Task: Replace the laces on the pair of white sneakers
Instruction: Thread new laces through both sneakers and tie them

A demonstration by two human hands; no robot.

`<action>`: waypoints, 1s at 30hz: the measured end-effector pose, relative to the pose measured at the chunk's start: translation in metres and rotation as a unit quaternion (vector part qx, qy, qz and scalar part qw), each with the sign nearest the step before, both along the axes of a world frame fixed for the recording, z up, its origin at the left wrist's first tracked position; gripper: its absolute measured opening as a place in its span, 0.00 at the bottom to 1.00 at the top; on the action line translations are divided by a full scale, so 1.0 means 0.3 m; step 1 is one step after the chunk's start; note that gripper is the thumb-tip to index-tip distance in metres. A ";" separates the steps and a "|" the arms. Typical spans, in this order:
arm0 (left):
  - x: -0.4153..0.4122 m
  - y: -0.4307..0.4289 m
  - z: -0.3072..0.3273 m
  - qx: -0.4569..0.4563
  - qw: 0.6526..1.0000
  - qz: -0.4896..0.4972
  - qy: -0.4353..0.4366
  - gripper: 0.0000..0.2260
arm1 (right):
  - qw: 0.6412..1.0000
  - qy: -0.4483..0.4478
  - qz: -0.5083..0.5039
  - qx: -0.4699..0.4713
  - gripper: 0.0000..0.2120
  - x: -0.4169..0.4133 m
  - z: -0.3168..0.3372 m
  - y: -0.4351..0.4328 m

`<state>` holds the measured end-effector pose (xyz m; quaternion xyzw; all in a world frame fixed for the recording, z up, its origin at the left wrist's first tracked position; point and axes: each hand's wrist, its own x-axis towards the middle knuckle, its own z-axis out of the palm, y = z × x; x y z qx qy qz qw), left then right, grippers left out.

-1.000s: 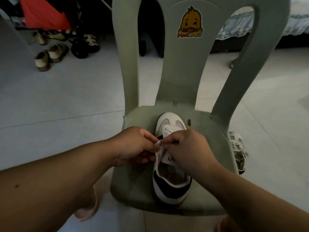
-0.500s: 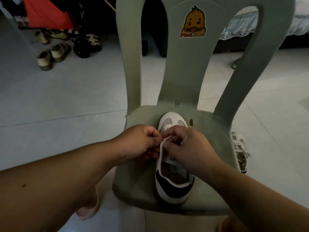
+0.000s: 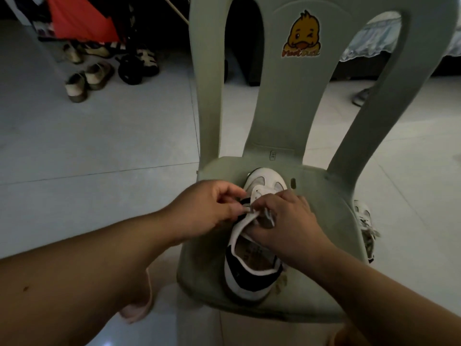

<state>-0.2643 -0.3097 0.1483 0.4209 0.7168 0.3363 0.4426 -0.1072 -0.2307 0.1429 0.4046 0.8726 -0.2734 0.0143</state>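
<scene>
A white sneaker [image 3: 252, 280] with a dark heel panel lies on the seat of a pale green plastic chair [image 3: 321, 221], toe toward the chair back. My left hand [image 3: 209, 208] pinches a lace tip [image 3: 248, 209] at the sneaker's left eyelet row. My right hand [image 3: 284, 221] grips the sneaker's tongue and upper from the right, fingers curled over it. The second white sneaker [image 3: 365, 226], laced, lies on the floor to the right of the chair, partly hidden by the seat.
The chair back with a yellow duck sticker [image 3: 301, 36] rises right behind the sneaker. Several shoes [image 3: 87, 78] lie on the tiled floor at far left. A pink slipper [image 3: 139, 308] sits by the chair's front left.
Both hands have shifted slightly toward me along the sneaker. My left hand now shows the lace tip between its fingers at the eyelets.
</scene>
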 end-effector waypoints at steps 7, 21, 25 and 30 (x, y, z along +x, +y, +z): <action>0.062 0.030 -0.035 0.058 0.994 -0.035 0.087 0.05 | 1.000 -0.006 0.002 0.027 0.18 -0.013 -0.029 -0.003; -0.182 0.007 0.148 0.278 0.828 0.396 -0.283 0.13 | 0.997 -0.036 0.034 0.064 0.25 0.022 0.003 -0.020; -0.307 -0.016 0.137 0.260 0.805 0.423 -0.326 0.13 | 0.998 -0.016 0.004 0.053 0.33 0.046 -0.018 -0.024; -0.191 -0.027 0.076 0.036 0.986 0.162 0.022 0.07 | 0.988 0.073 -0.123 -0.052 0.40 0.084 -0.051 -0.021</action>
